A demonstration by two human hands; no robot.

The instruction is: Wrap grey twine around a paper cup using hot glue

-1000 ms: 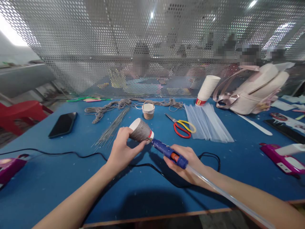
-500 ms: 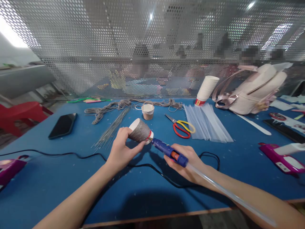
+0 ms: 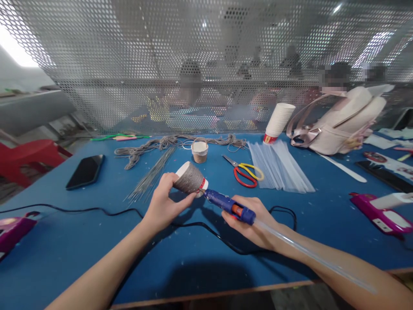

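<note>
My left hand (image 3: 168, 198) grips a paper cup (image 3: 189, 178) wound with grey cord, tilted on its side above the table. A red and white band of the cup shows bare at its right end. In my right hand (image 3: 251, 217) is a blue glue gun (image 3: 226, 202), with a long clear glue stick (image 3: 309, 252) running out of its back over my forearm. The gun's nozzle meets the cup at the edge of the cord, near my left thumb. Behind the cup stands a small wrapped cup with a handle (image 3: 199, 152).
Scissors (image 3: 245, 171), clear plastic strips (image 3: 280, 168), stacked paper cups (image 3: 279, 122) and a pale backpack (image 3: 345, 120) lie toward the right. Grey cord (image 3: 174, 140), thin wires (image 3: 150, 176) and a phone (image 3: 85, 171) lie left. A black cable (image 3: 206, 225) crosses the blue table (image 3: 193, 267).
The cup, the glue gun and both hands hold nearly the same place. The nozzle has shifted very slightly left along the cup; the view has moved a little.
</note>
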